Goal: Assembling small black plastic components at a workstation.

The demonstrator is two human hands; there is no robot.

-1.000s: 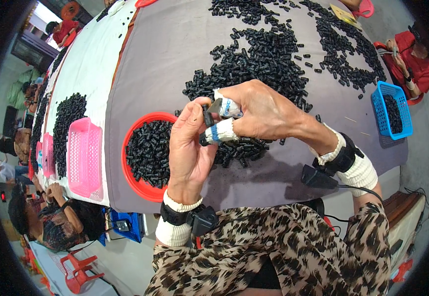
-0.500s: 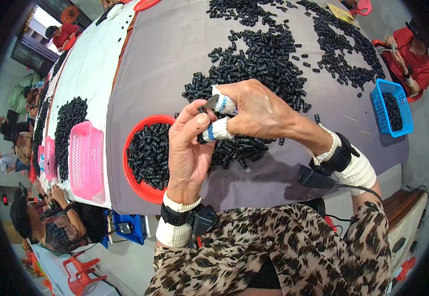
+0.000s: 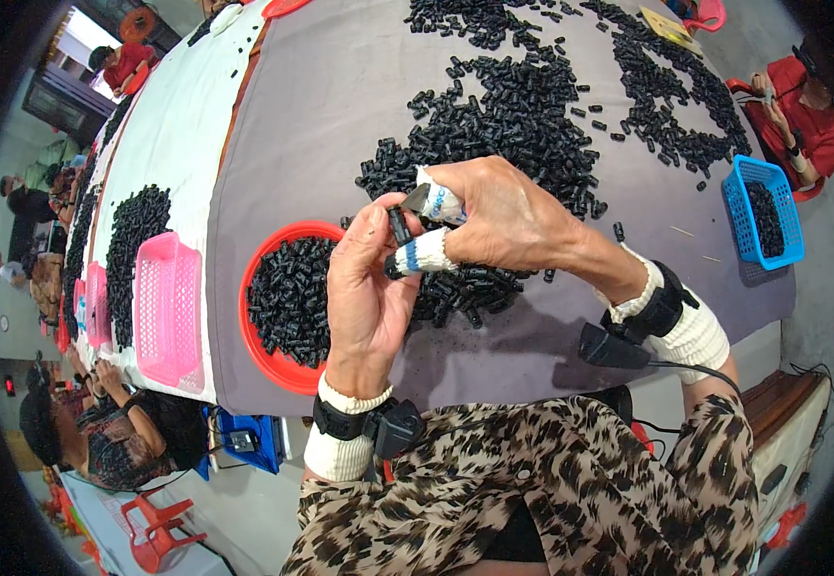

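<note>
The left hand [image 3: 371, 288], palm turned up, is partly closed, thumb and fingertips pinching a small black ribbed cylindrical piece [image 3: 400, 227] above the near part of a bench covered in grey cloth [image 3: 326, 125]. The right hand [image 3: 518, 216] is curled inward just beside it, its thumb and forefinger wrapped in white knitted finger covers [image 3: 427, 252] with blue marks, and it grips a small dark grey metal blade [image 3: 416, 200] whose tip lies at the upper end of the piece; whether the edge actually bites into it is too small to tell. Both wrists carry cream ribbed knit cuffs [image 3: 338, 453] with black strapped-on devices [image 3: 399, 429]. Behind the hands spreads a large loose heap of similar black cylindrical pieces [image 3: 508, 115], part of it showing under the right hand. Just left of the left hand stands a round red plastic basin [image 3: 283, 376] filled with more such pieces. Farther left, a pink perforated plastic basket [image 3: 169, 312] rests on white cloth [image 3: 172, 134], near another dark pile [image 3: 139, 240]. Near the bench's right edge, a rectangular blue plastic basket [image 3: 789, 216] holds black pieces, and beyond it sits a co-worker in red [image 3: 806, 130].
</note>
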